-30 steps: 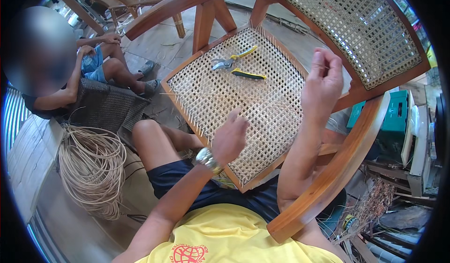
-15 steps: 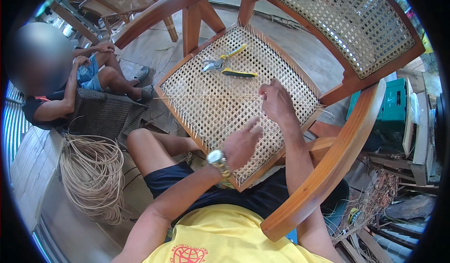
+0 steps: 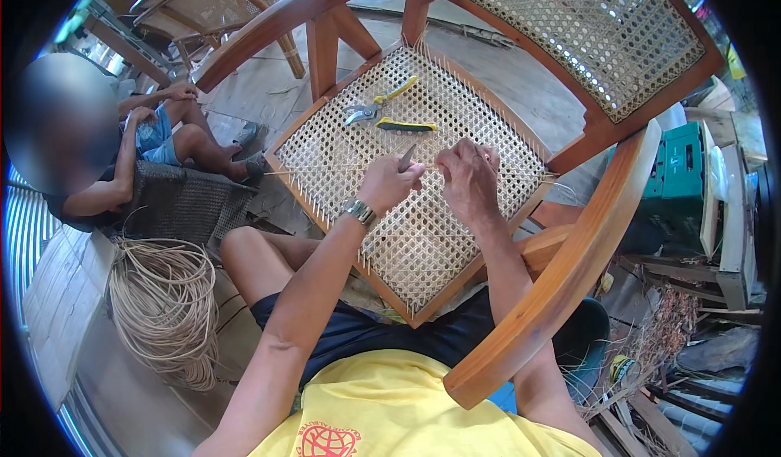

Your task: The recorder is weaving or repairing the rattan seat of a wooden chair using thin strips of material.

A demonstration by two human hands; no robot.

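One wooden armchair [image 3: 569,274] fills the middle, with two cane panels: the backrest panel [image 3: 569,34] and the seat panel [image 3: 423,253], the piece being worked, lying in front of the person between both hands. The open pattern covers the seat from edge to edge, so I judge most of the weaving done; what seems left is the row of loose ends standing uncut along its rim and one long strand lying across the top. Behind at upper left is one more cane chair [image 3: 207,9]; one other person [image 3: 154,131] sits at left, one green crate [image 3: 671,172] stands at right, and one coil of cane [image 3: 167,310] hangs at lower left. Of two hands, the left hand [image 3: 389,184] has its fingers drawn together, seemingly on the strand [image 3: 313,172]; the right hand [image 3: 472,180] has its fingers bunched, apparently pinching the same strand. One pair of yellow-and-black shears [image 3: 368,112] lies on the seat, beyond the hands, untouched.
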